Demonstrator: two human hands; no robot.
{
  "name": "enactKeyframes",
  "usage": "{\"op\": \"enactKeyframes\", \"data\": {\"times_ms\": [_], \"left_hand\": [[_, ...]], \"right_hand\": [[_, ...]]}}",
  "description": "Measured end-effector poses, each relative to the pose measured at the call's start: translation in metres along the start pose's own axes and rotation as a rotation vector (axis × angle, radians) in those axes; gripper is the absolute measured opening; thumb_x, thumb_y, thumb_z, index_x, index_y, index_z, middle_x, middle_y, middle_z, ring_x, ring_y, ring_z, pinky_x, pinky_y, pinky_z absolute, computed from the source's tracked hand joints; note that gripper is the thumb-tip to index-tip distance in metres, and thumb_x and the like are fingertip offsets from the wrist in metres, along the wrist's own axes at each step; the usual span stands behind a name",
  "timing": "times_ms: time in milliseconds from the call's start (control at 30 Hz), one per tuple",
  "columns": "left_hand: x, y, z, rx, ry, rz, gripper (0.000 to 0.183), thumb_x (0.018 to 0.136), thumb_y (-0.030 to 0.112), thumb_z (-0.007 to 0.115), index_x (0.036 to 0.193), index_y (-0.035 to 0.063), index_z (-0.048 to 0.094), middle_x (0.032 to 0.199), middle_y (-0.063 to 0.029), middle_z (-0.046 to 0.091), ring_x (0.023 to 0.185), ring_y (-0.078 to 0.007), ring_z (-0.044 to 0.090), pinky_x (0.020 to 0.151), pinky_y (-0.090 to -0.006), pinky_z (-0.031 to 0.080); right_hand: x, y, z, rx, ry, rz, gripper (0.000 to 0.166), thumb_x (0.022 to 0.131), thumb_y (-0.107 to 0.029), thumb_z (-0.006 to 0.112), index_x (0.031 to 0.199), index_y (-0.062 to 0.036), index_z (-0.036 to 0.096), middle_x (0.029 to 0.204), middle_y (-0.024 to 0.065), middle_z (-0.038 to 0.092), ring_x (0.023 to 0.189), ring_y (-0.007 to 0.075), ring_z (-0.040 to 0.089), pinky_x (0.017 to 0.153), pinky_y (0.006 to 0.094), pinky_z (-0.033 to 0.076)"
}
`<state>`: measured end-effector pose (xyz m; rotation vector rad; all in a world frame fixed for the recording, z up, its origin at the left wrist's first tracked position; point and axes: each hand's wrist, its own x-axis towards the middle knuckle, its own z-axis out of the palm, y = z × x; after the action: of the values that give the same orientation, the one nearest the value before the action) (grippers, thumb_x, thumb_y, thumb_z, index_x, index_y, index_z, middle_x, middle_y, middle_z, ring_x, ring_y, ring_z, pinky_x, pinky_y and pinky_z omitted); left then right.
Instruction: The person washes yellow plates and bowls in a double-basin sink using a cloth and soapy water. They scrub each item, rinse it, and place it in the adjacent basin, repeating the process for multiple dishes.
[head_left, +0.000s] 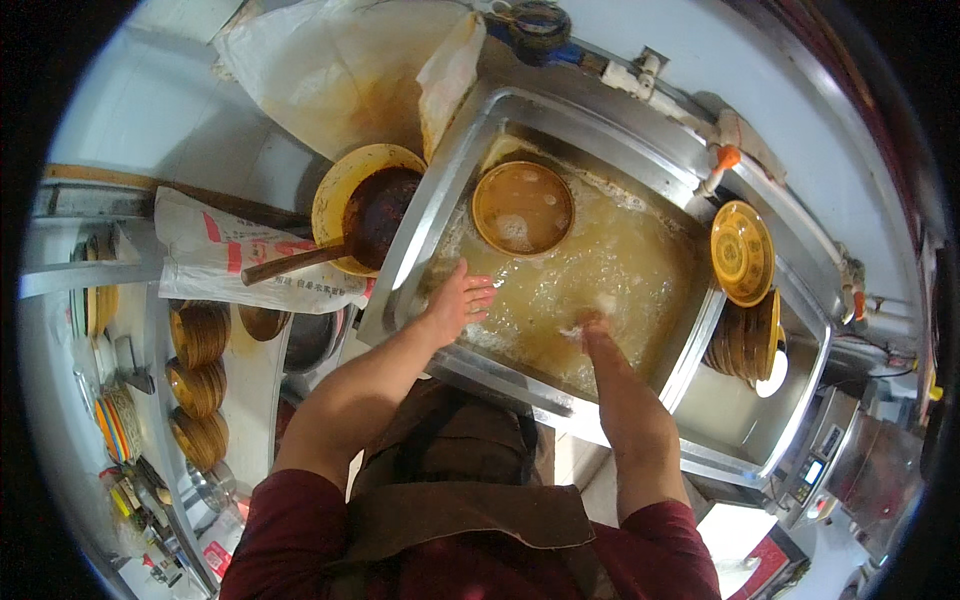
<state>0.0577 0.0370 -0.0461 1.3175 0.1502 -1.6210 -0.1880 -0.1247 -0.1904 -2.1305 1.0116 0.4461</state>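
Observation:
Cloudy, rippling water fills the large basin of a stainless steel sink. My left hand is over the basin's left part, fingers apart and nothing in it. The fingers of my right hand are under the murky water, so what they touch is hidden. A round yellow-brown bowl full of water lies near the basin's back left corner. Patterned yellow bowls stand on edge as a stack in the smaller right basin, with one patterned yellow bowl tilted by the divider.
Left of the sink stands a yellow pot with dark contents and a wooden handle across its rim. Pipes with an orange-handled tap run behind the basins. Stacked brown bowls fill part of a left shelf; a digital scale stands at right.

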Motion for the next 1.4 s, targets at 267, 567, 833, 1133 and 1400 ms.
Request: {"op": "enactKeyframes", "data": {"times_ms": [267, 567, 833, 1133, 1400], "left_hand": [[-0.017, -0.008, -0.019, -0.254, -0.033, 0.046, 0.075, 0.088, 0.063, 0.026, 0.128, 0.0012, 0.040, 0.126, -0.0161, 0.047, 0.116, -0.0255, 0.045, 0.097, -0.0407, 0.034], [-0.049, -0.014, -0.036, -0.446, -0.037, 0.122, 0.070, 0.091, 0.059, 0.024, 0.124, 0.0003, 0.041, 0.118, -0.0160, 0.051, 0.108, -0.0261, 0.050, 0.091, -0.0390, 0.039], [-0.051, -0.012, -0.042, -0.434, -0.012, 0.134, 0.067, 0.091, 0.058, 0.025, 0.122, 0.0004, 0.043, 0.114, -0.0153, 0.054, 0.103, -0.0250, 0.053, 0.087, -0.0390, 0.041], [-0.035, 0.001, -0.029, -0.173, -0.006, 0.141, 0.069, 0.088, 0.057, 0.037, 0.125, -0.0014, 0.040, 0.115, -0.0165, 0.053, 0.105, -0.0253, 0.052, 0.089, -0.0396, 0.042], [0.010, 0.036, 0.057, -0.055, 0.246, 0.210, 0.062, 0.079, 0.035, 0.063, 0.125, 0.0039, 0.037, 0.115, -0.0136, 0.051, 0.107, -0.0246, 0.049, 0.090, -0.0391, 0.042]], "right_hand": [[0.047, -0.135, -0.055, 0.746, 0.224, -0.391, 0.047, 0.085, 0.000, 0.040, 0.129, -0.0004, 0.024, 0.127, 0.0183, 0.033, 0.119, 0.0283, 0.034, 0.098, 0.0376, 0.033], [0.084, -0.166, -0.046, -0.547, -0.138, -0.270, 0.073, 0.080, -0.015, 0.051, 0.142, -0.0125, 0.013, 0.147, 0.0164, 0.008, 0.134, 0.0368, 0.016, 0.108, 0.0471, 0.020], [0.098, -0.112, -0.049, -0.828, -0.092, -0.442, 0.035, 0.086, -0.024, 0.046, 0.119, -0.0170, 0.053, 0.123, 0.0164, 0.049, 0.119, 0.0303, 0.042, 0.100, 0.0435, 0.032], [0.046, -0.183, -0.124, -0.270, 0.137, -0.391, 0.031, 0.086, -0.036, 0.051, 0.093, -0.0066, 0.061, 0.080, 0.0173, 0.063, 0.076, 0.0342, 0.061, 0.066, 0.0417, 0.047], [-0.033, -0.205, -0.112, -0.041, 0.140, -0.389, 0.023, 0.082, -0.025, 0.057, 0.095, -0.0064, 0.059, 0.080, 0.0176, 0.063, 0.074, 0.0374, 0.060, 0.064, 0.0430, 0.048]]}}
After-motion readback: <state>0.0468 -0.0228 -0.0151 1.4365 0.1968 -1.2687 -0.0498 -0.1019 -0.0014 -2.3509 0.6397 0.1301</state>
